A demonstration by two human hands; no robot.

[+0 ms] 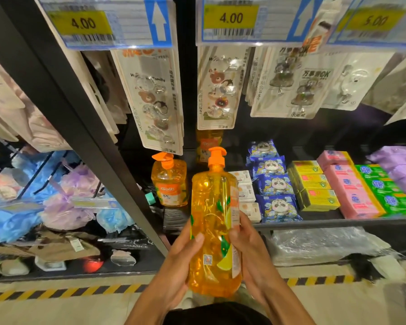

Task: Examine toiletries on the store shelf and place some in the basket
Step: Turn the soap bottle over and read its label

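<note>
I hold a tall orange pump bottle (212,221) of clear orange liquid upright in front of the shelf. My left hand (181,261) grips its lower left side with the thumb across the front. My right hand (251,249) grips its right side over the label. A second, smaller orange pump bottle (169,181) stands on the shelf (338,222) behind it, and a third (208,144) is partly hidden further back. No basket is in view.
On the shelf lie blue panda packs (272,184), yellow boxes (314,186), pink boxes (349,191) and green boxes (389,193). Hook packs (155,99) hang above under price tags (230,18). Bath sponges (63,202) hang left of a black post (80,118).
</note>
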